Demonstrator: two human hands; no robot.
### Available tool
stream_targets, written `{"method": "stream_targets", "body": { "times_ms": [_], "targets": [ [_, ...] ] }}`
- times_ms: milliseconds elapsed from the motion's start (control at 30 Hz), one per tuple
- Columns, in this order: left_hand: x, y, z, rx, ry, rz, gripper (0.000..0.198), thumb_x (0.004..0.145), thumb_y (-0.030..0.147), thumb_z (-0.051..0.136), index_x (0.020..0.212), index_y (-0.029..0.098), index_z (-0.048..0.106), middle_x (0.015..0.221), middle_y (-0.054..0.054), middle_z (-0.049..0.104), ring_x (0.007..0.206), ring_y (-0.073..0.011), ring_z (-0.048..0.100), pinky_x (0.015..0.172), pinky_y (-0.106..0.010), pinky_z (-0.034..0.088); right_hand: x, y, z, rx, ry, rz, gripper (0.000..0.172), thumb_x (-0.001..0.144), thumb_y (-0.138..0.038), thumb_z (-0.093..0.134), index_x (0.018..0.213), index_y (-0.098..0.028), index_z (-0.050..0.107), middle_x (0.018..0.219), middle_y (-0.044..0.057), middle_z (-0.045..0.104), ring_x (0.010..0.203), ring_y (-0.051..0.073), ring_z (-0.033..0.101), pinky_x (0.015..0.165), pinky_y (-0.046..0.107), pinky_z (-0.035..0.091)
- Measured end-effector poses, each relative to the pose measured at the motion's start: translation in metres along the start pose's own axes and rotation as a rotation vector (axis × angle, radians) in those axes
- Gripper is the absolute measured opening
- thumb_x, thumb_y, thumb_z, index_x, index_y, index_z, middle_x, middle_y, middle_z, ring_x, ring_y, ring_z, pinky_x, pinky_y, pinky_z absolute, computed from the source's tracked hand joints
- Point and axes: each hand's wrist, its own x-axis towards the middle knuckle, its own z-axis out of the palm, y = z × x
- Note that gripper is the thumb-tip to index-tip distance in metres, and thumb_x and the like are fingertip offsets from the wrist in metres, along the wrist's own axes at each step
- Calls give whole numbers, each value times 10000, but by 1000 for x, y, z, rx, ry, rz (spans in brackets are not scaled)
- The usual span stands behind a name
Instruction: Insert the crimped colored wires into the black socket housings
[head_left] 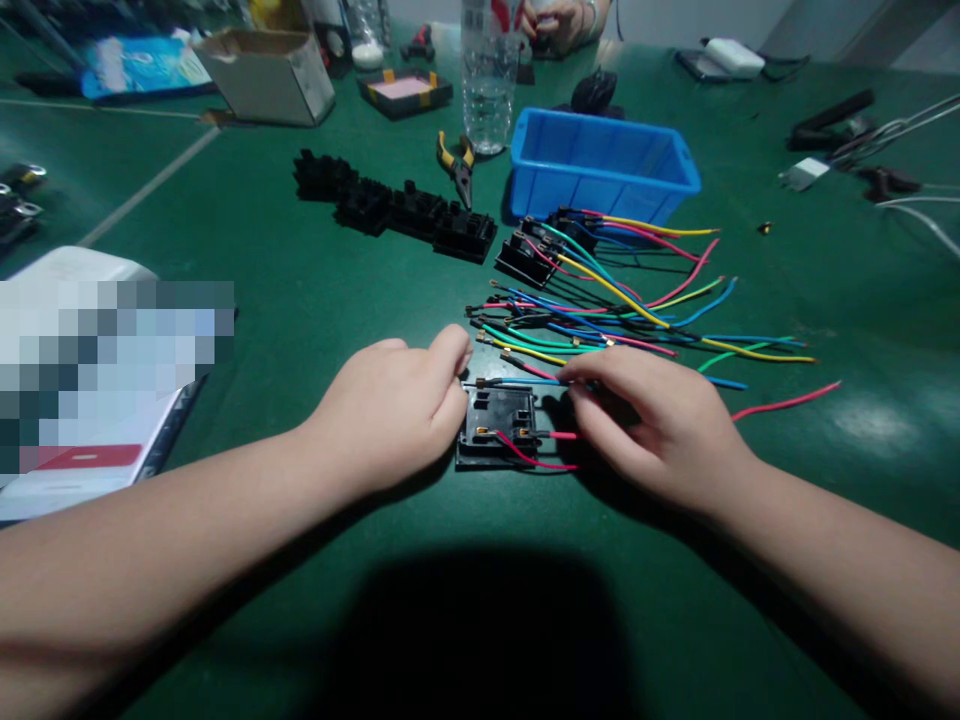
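A black plastic switch block (499, 425) lies on the green table between my hands, with red wires plugged into it. My left hand (394, 405) is closed against the block's left edge, thumb and fingers pressed to it. My right hand (652, 420) pinches a red wire (784, 403) at the block's right side, its fingers curled and closed. Just beyond lies a loose bundle of coloured wires (600, 335) in blue, yellow, green and red.
Two wired switch blocks (536, 250) lie behind the wires, in front of a blue bin (600, 165). A row of black blocks (394, 205), pliers (459, 165), a water bottle (487, 80) and a cardboard box (266, 75) stand farther back. Papers (82, 400) lie at left. Another person's hands (555, 22) are at the far edge.
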Motion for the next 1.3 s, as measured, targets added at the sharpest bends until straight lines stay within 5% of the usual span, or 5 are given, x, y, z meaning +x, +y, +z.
{"method": "stream_targets", "body": {
  "times_ms": [1300],
  "targets": [
    [1,0,2,-14,22,-2,261,864,249,275,1004,179,484,646,-34,564,625,-259,562,575,-326,326,1,-1,-2,5,-78,-140,220,882,-337,570,908,-136,656,796,76,669,709,190,625,614,291,478]
  ]
}}
